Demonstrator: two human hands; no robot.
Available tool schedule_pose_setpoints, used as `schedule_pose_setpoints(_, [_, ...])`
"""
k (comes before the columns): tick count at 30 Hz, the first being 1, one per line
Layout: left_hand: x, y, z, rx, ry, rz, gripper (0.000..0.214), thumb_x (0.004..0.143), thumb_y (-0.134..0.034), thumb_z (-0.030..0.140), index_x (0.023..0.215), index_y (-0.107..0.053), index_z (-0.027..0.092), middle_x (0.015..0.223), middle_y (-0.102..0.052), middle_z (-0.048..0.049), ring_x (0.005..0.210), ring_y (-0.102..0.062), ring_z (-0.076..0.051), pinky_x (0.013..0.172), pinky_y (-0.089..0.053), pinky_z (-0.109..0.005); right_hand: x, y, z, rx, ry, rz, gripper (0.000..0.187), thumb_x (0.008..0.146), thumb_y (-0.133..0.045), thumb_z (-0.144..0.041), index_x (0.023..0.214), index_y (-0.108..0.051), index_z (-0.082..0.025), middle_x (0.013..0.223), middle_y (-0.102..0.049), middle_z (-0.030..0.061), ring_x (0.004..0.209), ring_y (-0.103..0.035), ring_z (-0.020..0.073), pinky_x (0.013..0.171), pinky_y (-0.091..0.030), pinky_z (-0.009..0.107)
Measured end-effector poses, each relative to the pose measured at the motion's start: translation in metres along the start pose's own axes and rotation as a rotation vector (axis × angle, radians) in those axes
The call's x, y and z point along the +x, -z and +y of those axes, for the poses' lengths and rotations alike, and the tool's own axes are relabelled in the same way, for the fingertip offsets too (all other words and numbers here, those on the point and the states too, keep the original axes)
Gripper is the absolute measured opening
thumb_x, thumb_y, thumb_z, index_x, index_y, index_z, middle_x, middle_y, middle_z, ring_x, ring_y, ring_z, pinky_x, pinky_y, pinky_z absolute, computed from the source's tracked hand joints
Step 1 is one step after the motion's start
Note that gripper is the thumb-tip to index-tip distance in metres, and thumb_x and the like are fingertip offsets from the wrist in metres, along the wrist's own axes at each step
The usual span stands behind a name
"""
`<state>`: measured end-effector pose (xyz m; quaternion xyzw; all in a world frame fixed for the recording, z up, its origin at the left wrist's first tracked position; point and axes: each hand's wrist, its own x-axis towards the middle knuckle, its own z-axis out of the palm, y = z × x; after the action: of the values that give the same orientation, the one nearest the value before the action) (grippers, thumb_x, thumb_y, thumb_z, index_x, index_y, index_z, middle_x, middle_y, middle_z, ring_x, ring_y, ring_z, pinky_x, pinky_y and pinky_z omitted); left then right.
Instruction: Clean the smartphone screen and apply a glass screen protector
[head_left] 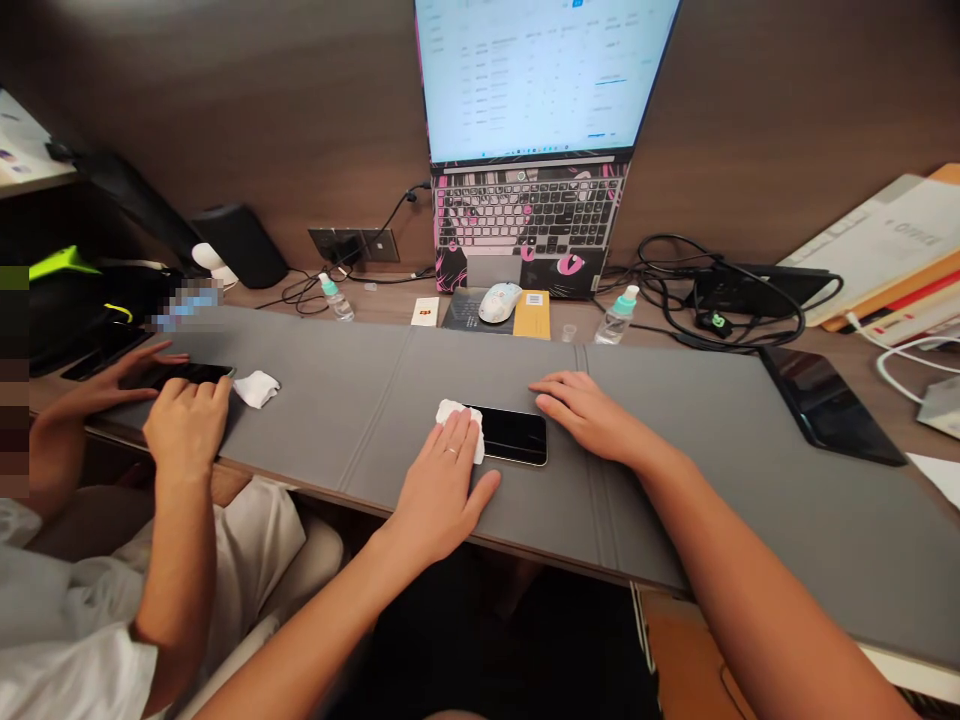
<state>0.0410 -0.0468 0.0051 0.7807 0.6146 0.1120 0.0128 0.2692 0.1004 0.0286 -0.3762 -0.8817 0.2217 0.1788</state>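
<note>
We have our left hand point(439, 495) laid flat on a white tissue point(448, 408), which covers the left end of a black-screened phone point(517, 436) lying on a grey desk mat point(495, 365). Its fingers lie straight and narrow, side by side, with 1 ring showing; the thumb stands wide, over the mat on the phone's near side. Our right hand point(596, 418) rests palm down on the mat just right of the phone, its fingers stretched and close together, holding nothing that we can see; we cannot tell whether the thumb touches the phone.

On the far side we see an open laptop point(559, 215), a pale mouse point(500, 302) nearer to us, and 2 clear bottles point(614, 324), 1 on each side. To the left, another person's 2 hands point(187, 420) are at another phone point(199, 373), beside a crumpled tissue point(256, 390). To the right lies a dark tablet point(832, 405).
</note>
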Motion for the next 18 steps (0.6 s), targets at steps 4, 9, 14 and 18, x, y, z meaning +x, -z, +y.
schedule_pose_setpoints(4, [0.016, -0.004, 0.016, -0.050, -0.074, -0.003, 0.066, 0.104, -0.033, 0.049, 0.154, -0.033, 0.005, 0.162, -0.031, -0.0196, 0.154, -0.026, -0.030, 0.124, -0.030, -0.051, 0.001, 0.002, 0.000, 0.023, -0.005, 0.015, 0.054, 0.101, -0.032, -0.055, 0.128, -0.067, -0.025, 0.122, -0.067, 0.0128, 0.120, -0.056, 0.0315, 0.108, -0.042, 0.054])
schedule_pose_setpoints(9, [0.042, -0.013, 0.043, -0.063, -0.130, -0.018, 0.072, 0.104, -0.031, 0.054, 0.152, -0.035, 0.001, 0.162, -0.031, -0.0222, 0.154, -0.024, -0.031, 0.125, -0.027, -0.049, 0.003, 0.000, 0.007, 0.030, 0.003, 0.032, 0.054, 0.101, -0.032, -0.054, 0.124, -0.070, -0.024, 0.121, -0.068, 0.0128, 0.118, -0.056, 0.0309, 0.107, -0.042, 0.054])
schedule_pose_setpoints(14, [0.048, -0.014, 0.063, -0.067, -0.220, -0.035, 0.070, 0.105, -0.027, 0.052, 0.150, -0.039, 0.000, 0.161, -0.035, -0.0205, 0.154, -0.024, -0.030, 0.126, -0.024, -0.045, 0.003, 0.000, 0.010, 0.027, 0.006, 0.027, 0.052, 0.101, -0.032, -0.053, 0.124, -0.069, -0.023, 0.124, -0.068, 0.0127, 0.119, -0.056, 0.0302, 0.108, -0.041, 0.054])
schedule_pose_setpoints(18, [0.028, -0.011, 0.063, -0.068, -0.236, -0.021, 0.072, 0.105, -0.026, 0.055, 0.153, -0.035, 0.001, 0.163, -0.031, -0.0190, 0.155, -0.023, -0.029, 0.127, -0.024, -0.043, 0.002, 0.001, 0.008, 0.031, 0.005, 0.027, 0.053, 0.101, -0.032, -0.052, 0.123, -0.069, -0.021, 0.124, -0.068, 0.0142, 0.119, -0.057, 0.0307, 0.108, -0.041, 0.054])
